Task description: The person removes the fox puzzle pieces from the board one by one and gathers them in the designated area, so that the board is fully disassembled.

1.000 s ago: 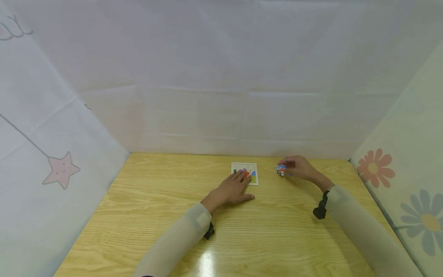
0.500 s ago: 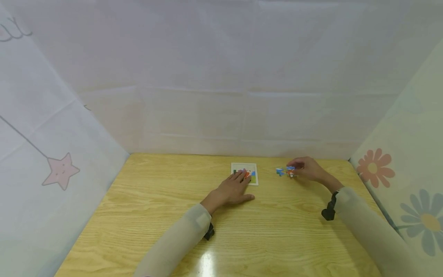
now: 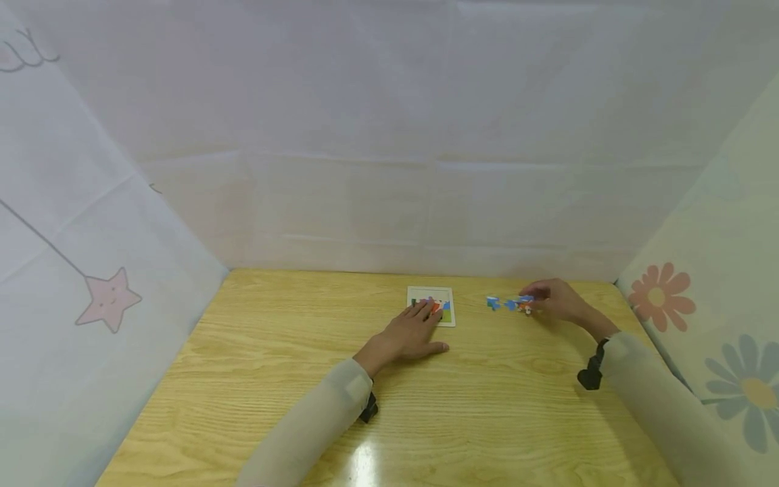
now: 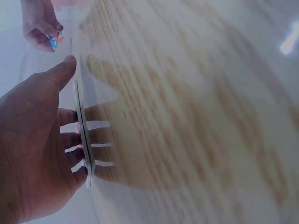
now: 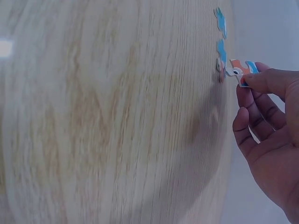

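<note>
My left hand (image 3: pixel 414 333) lies with straight fingers on a small white-framed jigsaw puzzle (image 3: pixel 447 308), whose lower part carries a colourful picture. The left wrist view shows the frame's thin edge (image 4: pixel 83 126) under the fingertips. My right hand (image 3: pixel 554 299) pinches a jigsaw piece (image 5: pixel 249 68) between thumb and fingers; it is orange, white and blue, with a printed eye. Just left of that hand, blue jigsaw pieces (image 3: pixel 492 302) lie on the table. In the right wrist view, one blue piece (image 5: pixel 221 22) lies apart from another (image 5: pixel 221 52) nearer the fingers.
The wooden table (image 3: pixel 292 379) ends at a pale cloth backdrop (image 3: pixel 341 203). Cloth walls with a pink star (image 3: pixel 109 299) and printed flowers (image 3: pixel 658 295) stand on either side. Each wrist wears a black strap device (image 3: pixel 592 374).
My right hand has moved right along the table with the pinched jigsaw piece. Blue pieces have come into view to its left. The left hand has stayed on the puzzle.
</note>
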The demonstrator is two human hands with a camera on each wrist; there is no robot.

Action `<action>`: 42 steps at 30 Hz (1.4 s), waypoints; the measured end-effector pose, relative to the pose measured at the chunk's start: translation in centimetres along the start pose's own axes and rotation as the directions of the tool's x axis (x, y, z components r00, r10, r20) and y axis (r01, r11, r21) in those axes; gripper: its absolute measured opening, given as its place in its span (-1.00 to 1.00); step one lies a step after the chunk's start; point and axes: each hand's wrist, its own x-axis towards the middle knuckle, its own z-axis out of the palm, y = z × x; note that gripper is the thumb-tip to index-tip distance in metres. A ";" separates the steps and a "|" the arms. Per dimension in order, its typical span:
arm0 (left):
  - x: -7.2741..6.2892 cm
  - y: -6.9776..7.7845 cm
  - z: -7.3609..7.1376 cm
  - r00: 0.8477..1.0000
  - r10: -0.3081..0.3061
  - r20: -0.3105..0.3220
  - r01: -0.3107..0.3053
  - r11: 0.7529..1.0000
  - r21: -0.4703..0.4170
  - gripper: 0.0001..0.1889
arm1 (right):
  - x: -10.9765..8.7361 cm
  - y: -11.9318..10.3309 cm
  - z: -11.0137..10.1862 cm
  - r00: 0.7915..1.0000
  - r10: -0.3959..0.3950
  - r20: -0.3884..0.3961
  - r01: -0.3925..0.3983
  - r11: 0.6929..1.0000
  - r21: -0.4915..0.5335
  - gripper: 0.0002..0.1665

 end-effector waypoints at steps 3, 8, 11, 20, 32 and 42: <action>-0.1 0.0 0.0 1.000 0.000 -0.001 0.000 1.000 -0.004 -0.07 | -0.3 0.3 -0.2 1.000 0.004 -0.005 -0.005 1.000 -0.004 -0.68; -0.2 -0.1 0.0 1.000 0.002 0.001 -0.002 1.000 -0.005 -0.08 | -0.6 1.0 -0.6 1.000 0.004 -0.008 -0.004 1.000 -0.014 -0.70; -0.1 -0.1 0.0 1.000 0.001 0.002 -0.001 1.000 -0.001 -0.07 | -0.7 1.6 -0.8 0.999 0.035 0.004 -0.035 0.999 -0.011 -0.69; -0.1 -0.2 0.1 1.000 0.002 -0.002 -0.002 1.000 -0.006 -0.07 | -0.8 2.2 -0.9 0.998 0.064 -0.002 -0.064 0.998 -0.011 -0.69; -0.1 -0.1 0.1 1.000 0.013 -0.015 -0.014 1.000 -0.016 -0.09 | -0.6 2.3 -0.8 0.998 0.061 -0.006 -0.062 0.996 -0.063 -0.72; -0.1 -0.2 0.3 1.000 0.011 -0.019 -0.012 0.999 -0.040 -0.09 | -0.5 2.5 -0.6 0.998 0.067 -0.019 -0.068 0.995 -0.075 -0.75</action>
